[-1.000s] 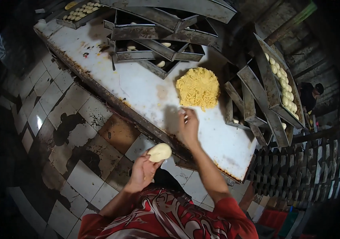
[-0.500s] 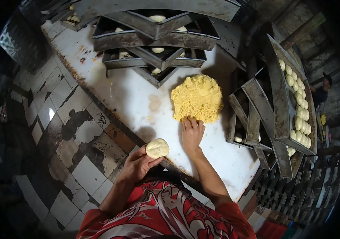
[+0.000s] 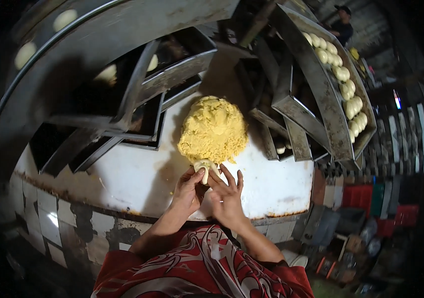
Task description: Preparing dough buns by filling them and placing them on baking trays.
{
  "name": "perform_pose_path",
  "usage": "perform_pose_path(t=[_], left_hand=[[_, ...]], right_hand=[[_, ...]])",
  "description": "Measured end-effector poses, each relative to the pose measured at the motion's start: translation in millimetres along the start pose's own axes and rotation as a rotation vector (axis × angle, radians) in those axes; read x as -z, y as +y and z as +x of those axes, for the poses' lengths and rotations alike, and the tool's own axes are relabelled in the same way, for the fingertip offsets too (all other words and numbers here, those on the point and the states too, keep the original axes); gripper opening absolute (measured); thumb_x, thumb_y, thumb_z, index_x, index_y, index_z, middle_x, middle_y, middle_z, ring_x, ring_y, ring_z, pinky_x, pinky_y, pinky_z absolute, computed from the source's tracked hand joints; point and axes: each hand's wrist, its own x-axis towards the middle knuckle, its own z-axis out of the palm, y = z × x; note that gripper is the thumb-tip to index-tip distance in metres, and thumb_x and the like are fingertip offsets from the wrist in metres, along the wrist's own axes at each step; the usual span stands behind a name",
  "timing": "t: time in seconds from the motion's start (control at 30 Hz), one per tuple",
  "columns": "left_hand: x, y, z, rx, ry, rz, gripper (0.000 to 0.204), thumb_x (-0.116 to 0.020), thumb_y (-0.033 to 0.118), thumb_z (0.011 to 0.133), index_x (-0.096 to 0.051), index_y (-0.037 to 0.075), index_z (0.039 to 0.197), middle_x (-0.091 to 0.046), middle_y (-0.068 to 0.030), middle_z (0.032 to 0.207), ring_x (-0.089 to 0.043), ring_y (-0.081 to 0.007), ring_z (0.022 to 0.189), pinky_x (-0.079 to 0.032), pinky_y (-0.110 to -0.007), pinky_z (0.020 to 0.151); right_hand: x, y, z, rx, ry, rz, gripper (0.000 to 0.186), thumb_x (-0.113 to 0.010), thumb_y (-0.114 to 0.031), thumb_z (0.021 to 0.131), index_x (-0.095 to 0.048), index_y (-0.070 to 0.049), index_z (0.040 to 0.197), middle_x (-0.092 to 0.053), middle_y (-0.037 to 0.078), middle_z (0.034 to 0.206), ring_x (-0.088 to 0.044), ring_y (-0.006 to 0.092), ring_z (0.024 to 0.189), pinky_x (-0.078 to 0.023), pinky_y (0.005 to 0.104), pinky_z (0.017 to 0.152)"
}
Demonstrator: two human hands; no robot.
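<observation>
In my left hand (image 3: 186, 194) is a pale piece of dough (image 3: 204, 167), folded and uneven, gripped by the thumb and fingers just in front of a crumbly yellow mound (image 3: 213, 129). My right hand (image 3: 228, 197) is beside it on the right, fingers spread and the nearest fingertips touching the dough. The mound rests on a worn white worktop (image 3: 276, 188) with rusty edges.
Stacked metal pans (image 3: 141, 85) crowd the left side, with pale dough pieces in some. More stand at the right, including a long pan of dough balls (image 3: 349, 88). A person (image 3: 343, 27) is in the background. Bins (image 3: 357, 196) and stacked metalware lie beyond the worktop's right end.
The view has turned. The dough in my left hand has moved forward to the mound and changed from round to folded. My right hand has left the mound's edge and joined it at the dough.
</observation>
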Motion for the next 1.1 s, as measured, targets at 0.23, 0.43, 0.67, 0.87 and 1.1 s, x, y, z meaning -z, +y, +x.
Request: perform_pose_path(t=[0.23,0.43,0.67,0.87,1.1], left_hand=[[-36.1,-13.0,4.4,0.188,-0.396,0.686,0.068,-0.048,-0.012,0.075,-0.027,0.005,0.137,-0.054,-0.0103,0.104,-0.057,-0.0144,0.087,-0.047,-0.026,0.074],[-65.3,-102.4,13.7,-0.015,0.001,0.2,0.039,-0.041,-0.009,0.077,-0.043,0.002,0.115,-0.051,-0.0125,0.108,-0.051,-0.0195,0.097,-0.045,-0.031,0.087],[-59.7,-176.9,22.9,-0.376,-0.652,2.102,0.074,-0.051,-0.001,0.072,-0.023,-0.002,0.14,-0.01,-0.0239,0.148,-0.002,-0.0386,0.139,-0.003,-0.046,0.112],[-37.5,-64.5,-58.1,-0.494,-0.057,1.513,0.076,-0.045,-0.013,0.07,-0.025,0.004,0.141,-0.028,-0.0152,0.145,-0.025,-0.0263,0.135,-0.024,-0.039,0.108],[35.9,-62.4,-100.0,-0.931,-0.079,1.593,0.05,-0.048,-0.015,0.075,-0.043,0.002,0.121,-0.05,-0.0128,0.125,-0.047,-0.0256,0.12,-0.04,-0.035,0.097]], right_hand=[[55.6,35.5,-8.3,-0.152,0.224,0.27,0.024,-0.062,-0.006,0.082,-0.063,-0.003,0.105,-0.062,0.014,0.109,-0.053,0.0319,0.108,-0.037,0.0401,0.096],[20.7,63.9,-95.8,-0.113,0.376,0.001,0.026,-0.053,-0.015,0.091,-0.059,-0.004,0.114,-0.061,0.012,0.115,-0.043,0.0325,0.121,-0.032,0.0439,0.101],[41.4,209.3,-121.4,-0.458,0.634,0.452,0.029,-0.046,-0.019,0.094,-0.057,0.004,0.108,-0.06,0.019,0.102,-0.055,0.0321,0.098,-0.042,0.038,0.088],[42.2,184.3,-135.8,0.371,0.143,-0.01,0.017,-0.066,-0.002,0.068,-0.059,-0.005,0.083,-0.059,0.014,0.088,-0.055,0.0333,0.087,-0.043,0.045,0.078],[28.1,200.6,-46.0,-0.012,0.275,0.0,0.013,-0.058,-0.007,0.076,-0.05,-0.003,0.067,-0.049,0.015,0.069,-0.046,0.0339,0.068,-0.037,0.0445,0.066]])
